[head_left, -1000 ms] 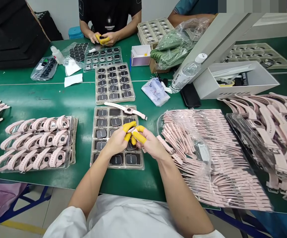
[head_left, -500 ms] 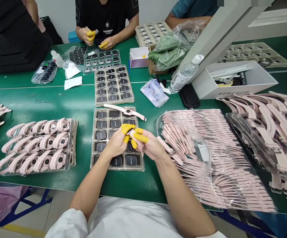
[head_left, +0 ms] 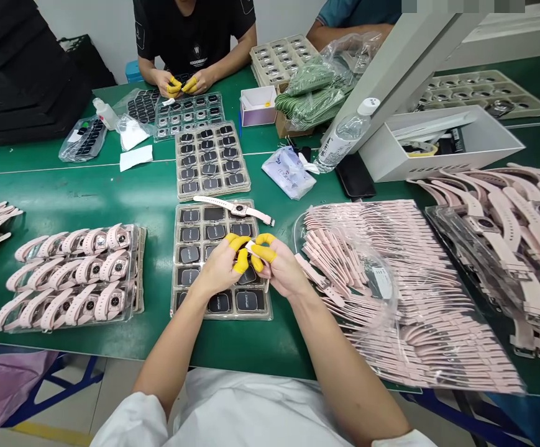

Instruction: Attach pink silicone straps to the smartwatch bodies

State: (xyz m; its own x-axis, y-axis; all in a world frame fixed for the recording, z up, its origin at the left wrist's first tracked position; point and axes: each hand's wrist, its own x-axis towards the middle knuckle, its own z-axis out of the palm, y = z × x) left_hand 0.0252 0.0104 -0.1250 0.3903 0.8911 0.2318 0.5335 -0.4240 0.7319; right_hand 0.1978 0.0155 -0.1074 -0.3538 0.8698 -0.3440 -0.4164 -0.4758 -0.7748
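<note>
Over a clear tray [head_left: 270, 309] of dark square watch faces, my left hand [head_left: 220, 270] and my right hand [head_left: 284, 268] meet fingertip to fingertip, both in yellow finger cots. The right fingers pinch a pink watch strap [head_left: 250, 246], of which a short end shows. My left fingers are closed on a small dark watch body, almost wholly hidden by the fingers. Across the tray's far edge lies a watch [head_left: 238, 210] with a pale pink strap on both sides. A bag of pink straps [head_left: 419, 267] lies right of my hands.
Strapped pink watches [head_left: 83, 270] stand in rows at left. Beyond my tray sits another watch-face tray [head_left: 179, 158]. A tissue pack [head_left: 289, 174], water bottle [head_left: 347, 139] and white box [head_left: 456, 162] lie toward the slanted post. A co-worker's hands [head_left: 183, 84] work across the table.
My right fingers have bent further over the strap while both hands stay over the tray. Across the table, the co-worker's hands have come together. The view has shifted slightly.
</note>
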